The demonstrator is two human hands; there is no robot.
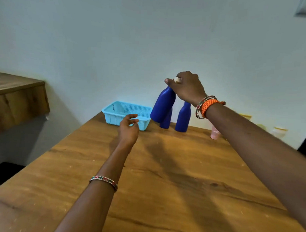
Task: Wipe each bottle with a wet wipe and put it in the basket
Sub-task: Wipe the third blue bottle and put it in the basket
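Note:
Three blue bottles are at the far end of the wooden table (163, 177). My right hand (186, 87) grips the neck and pale cap of one blue bottle (162, 105), which is tilted and lifted off the table. A second blue bottle (166, 120) stands partly hidden behind it, and a third blue bottle (183, 118) stands upright to the right. A light blue plastic basket (112, 112) sits at the far left, nothing visible inside. My left hand (129, 128) hovers in front of the basket, fingers loosely curled, holding nothing. No wet wipe is in view.
A pink bottle (215, 133) stands at the table's far right edge, with pale yellow and white containers (279, 132) blurred behind my right arm. A wooden shelf (18, 99) juts out at the left. The wall is close behind the table.

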